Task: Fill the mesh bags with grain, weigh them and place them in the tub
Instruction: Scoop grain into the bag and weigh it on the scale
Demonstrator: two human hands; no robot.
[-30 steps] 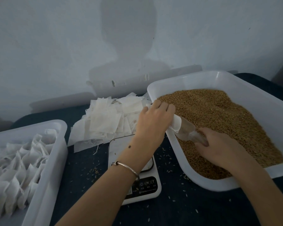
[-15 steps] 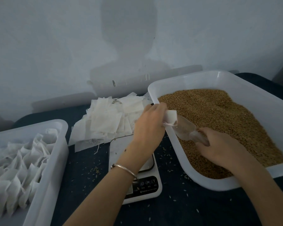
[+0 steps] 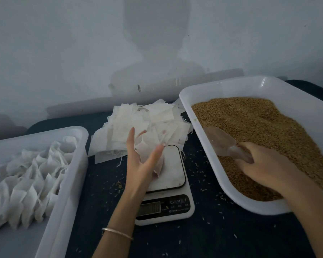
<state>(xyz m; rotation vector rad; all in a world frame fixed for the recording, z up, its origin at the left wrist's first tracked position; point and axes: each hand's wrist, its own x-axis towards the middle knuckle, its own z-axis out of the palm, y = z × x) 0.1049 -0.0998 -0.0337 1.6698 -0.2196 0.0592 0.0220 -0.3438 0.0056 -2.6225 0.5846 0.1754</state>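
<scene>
- Nearest the camera, a thin bangle (image 3: pixel 117 233) rings the left wrist above the dark bench (image 3: pixel 213 237), which is speckled with stray grains.
- Just beyond it, the white scale (image 3: pixel 166 192) sits between the two tubs; the display shows no readable figure, and the print under the buttons is too small to read.
- Over the scale's platform, the left hand (image 3: pixel 140 161) has its grip spread wide, fingers straight, with a mesh bag (image 3: pixel 149 155) lying loose against the palm and draping down onto the platform.
- On the right, the right hand (image 3: pixel 265 164) has its grip curled round the handle of a clear scoop (image 3: pixel 222 140), whose bowl rests on the grain (image 3: pixel 259 123).
- The grain fills the big white tub (image 3: pixel 250 203), whose near wall hides the wrist's underside.
- On the left, a second white tub (image 3: pixel 67 183) holds rows of filled bags (image 3: pixel 30 179).
- Farther back, a heap of empty bags (image 3: pixel 144 123) lies on the bench, its near edge touching the scale.
- Behind everything, a pale wall (image 3: pixel 63 43).
</scene>
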